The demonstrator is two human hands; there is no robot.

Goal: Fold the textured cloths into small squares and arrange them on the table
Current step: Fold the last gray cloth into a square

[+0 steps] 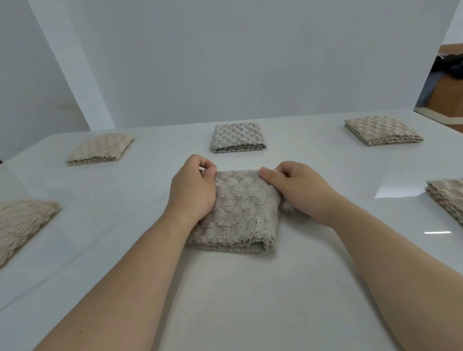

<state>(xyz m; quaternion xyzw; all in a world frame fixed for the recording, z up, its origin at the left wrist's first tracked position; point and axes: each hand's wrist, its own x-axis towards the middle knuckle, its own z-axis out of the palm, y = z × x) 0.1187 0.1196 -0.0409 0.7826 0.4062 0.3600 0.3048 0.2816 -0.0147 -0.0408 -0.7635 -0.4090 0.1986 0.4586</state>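
A grey-beige textured cloth [241, 210], folded into a small square, lies in the middle of the white table [233, 298]. My left hand [191, 189] pinches its far left corner, and the heel of that hand rests on the cloth's left edge. My right hand [294, 186] pinches the far right corner from the right side. Several other folded cloths lie around it: a beige one at far left [99, 149], a grey one at far middle [237, 137], a beige one at far right [382, 129], one at left [12, 231], one at right [462, 205].
A pale wall rises right behind the table's far edge. At the upper right, past the table's edge, stands a brown cardboard box [455, 99] with something dark on top. A dark object shows at the far left edge.
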